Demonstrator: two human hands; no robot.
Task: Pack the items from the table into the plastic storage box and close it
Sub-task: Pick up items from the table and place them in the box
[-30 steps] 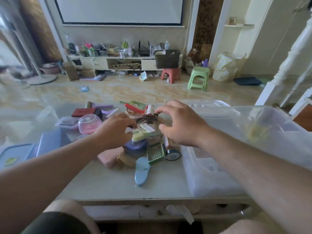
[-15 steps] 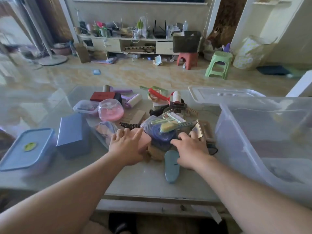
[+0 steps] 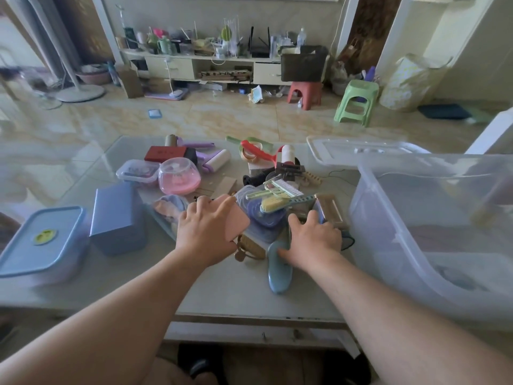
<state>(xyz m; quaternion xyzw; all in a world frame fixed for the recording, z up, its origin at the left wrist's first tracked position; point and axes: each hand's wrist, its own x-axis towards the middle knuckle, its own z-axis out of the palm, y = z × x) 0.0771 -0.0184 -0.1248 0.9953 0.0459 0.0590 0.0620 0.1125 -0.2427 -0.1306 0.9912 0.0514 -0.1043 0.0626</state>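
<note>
A person leans over a cluttered tabletop (image 3: pixel 216 295), both bare hands pressed onto a heap of small household items (image 3: pixel 266 209) at its middle. The left hand (image 3: pixel 205 232) lies flat on the left flank of the heap, fingers (image 3: pixel 219 204) spread and resting on a pink pad (image 3: pixel 236 220); they clamp nothing. The right hand (image 3: pixel 312 240) covers the near right corner, its fingers curled loosely against the pile and the upper end of a pale blue oval piece (image 3: pixel 279 273), whose long axis runs near to far; whether they have closed on anything I cannot tell. The clear plastic storage box (image 3: pixel 394 245) stands open just to the right of the heap, tilted toward the person, with nothing clearly visible inside, and its lid (image 3: pixel 333 151) lies flat on the far right of the tabletop, apart from it. So the box lies to the right of both hands, and the right hand is the nearer one; the likely move is a scoop or sweep rightward over the box's near wall. Brushes, a green comb (image 3: pixel 274 188) and a purple dish sit loosely atop the pile and could slide off in transit. Farther left wait a blue box (image 3: pixel 116 215), a blue-lidded container (image 3: pixel 36 245), a pink dome (image 3: pixel 179 176) and a lint roller (image 3: pixel 218 159), all unpacked. The job looks barely begun.
</note>
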